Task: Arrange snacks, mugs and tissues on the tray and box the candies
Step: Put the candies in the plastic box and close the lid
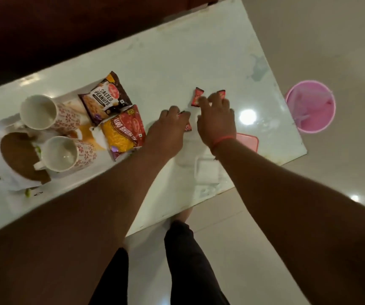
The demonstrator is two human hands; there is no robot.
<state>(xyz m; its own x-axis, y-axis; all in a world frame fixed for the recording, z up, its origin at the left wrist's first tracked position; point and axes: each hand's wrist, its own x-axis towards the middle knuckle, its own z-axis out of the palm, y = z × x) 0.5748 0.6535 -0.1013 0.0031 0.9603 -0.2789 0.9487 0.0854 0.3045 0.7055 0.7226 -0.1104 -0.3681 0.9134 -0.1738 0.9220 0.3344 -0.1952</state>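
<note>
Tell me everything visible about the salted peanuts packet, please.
The salted peanuts packet is a sealed, glossy plastic pouch, dark brown with a pale panel, a red logo and a picture of peanuts. It lies flat and turned at an angle at the tray's end nearer the hands, its lower corner overlapping the red aloo bhujia packet. No hand touches it.

Both hands over glossy white surface [155,69]. Left hand [166,130] and right hand [217,119] rest among small red-wrapped candies [197,97]. Printed tray [93,133] at left carries two white floral ceramic mugs [39,112], brown salted-peanuts packet [105,99], red-yellow bhujia packet [123,133].
</note>
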